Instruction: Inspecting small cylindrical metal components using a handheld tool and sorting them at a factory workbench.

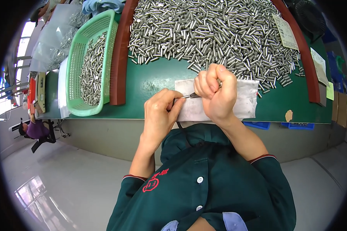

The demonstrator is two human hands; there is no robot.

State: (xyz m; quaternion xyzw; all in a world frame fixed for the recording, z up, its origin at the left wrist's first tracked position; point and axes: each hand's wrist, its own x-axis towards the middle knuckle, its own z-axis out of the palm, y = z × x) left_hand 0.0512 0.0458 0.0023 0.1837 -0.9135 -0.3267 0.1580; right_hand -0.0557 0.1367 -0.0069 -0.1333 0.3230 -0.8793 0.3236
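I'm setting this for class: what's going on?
A person's right hand grips a dark tool over a pale cloth. The left hand pinches a slim metal piece at its tip; whether that belongs to the tool is unclear. Metal pins are heaped on the green table, with more in the green basket to the left.

Dk grn shirt (243, 184), wht btns (199, 179)

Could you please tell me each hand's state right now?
Left hand: closed; what it pinches cannot be told.
Right hand: closed, holding a slim dark tool.
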